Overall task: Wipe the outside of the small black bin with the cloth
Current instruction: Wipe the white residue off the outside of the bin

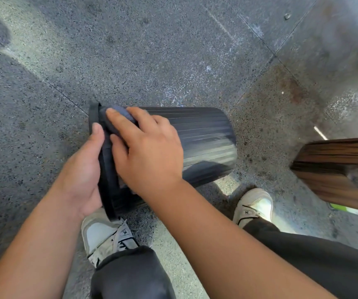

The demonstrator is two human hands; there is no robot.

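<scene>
The small black ribbed plastic bin lies on its side, held above the speckled grey stone floor near the middle of the view, its rim to the left and its base to the right. A dark blue-grey cloth sits on the bin's upper wall just beside the rim. The right hand presses down on the cloth, fingers spread over it. The left hand grips the bin's rim, thumb lying along the edge. Below are two white sneakers and dark trouser legs. A brown wooden post stands at the right.
</scene>
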